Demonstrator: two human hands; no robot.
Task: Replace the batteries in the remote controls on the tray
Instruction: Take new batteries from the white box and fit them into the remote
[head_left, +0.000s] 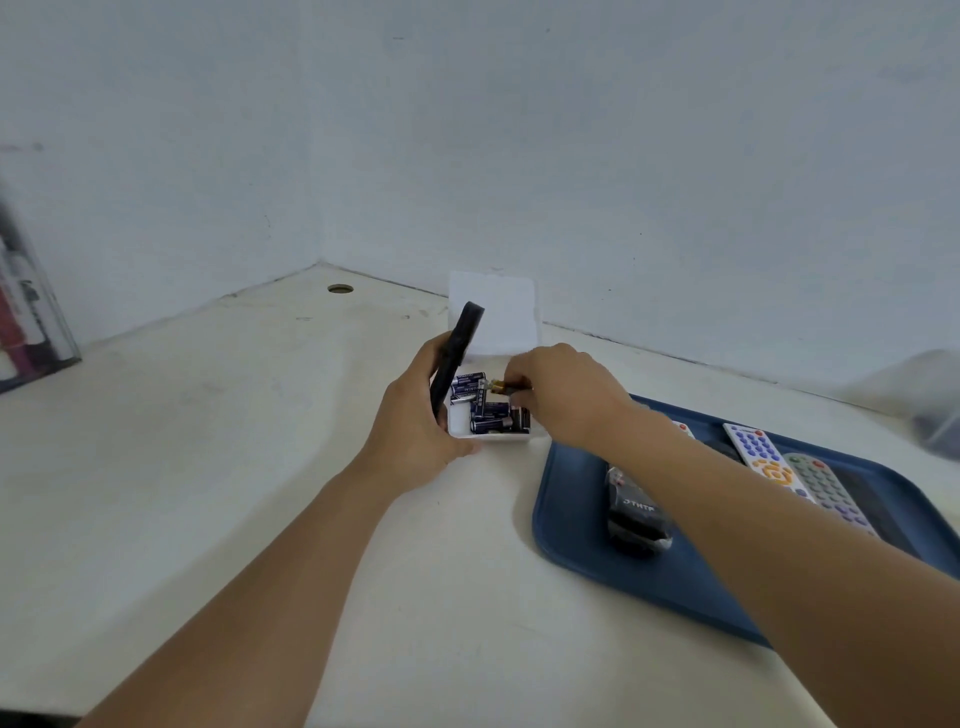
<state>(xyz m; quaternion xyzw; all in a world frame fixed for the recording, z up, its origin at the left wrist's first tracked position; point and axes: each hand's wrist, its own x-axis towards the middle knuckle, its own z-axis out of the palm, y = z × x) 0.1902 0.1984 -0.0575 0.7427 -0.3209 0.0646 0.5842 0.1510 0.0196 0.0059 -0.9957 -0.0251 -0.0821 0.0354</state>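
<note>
Over the battery box (488, 439), my right hand (563, 395) pinches a battery (497, 385); my left hand (415, 426) grips a black remote (457, 358); the tray (571, 519) remotes seemingly wait.

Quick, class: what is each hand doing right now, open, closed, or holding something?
Left hand: closed around a slim black remote control, held upright.
Right hand: pinching a small gold-ended battery over the white plastic battery box.
</note>
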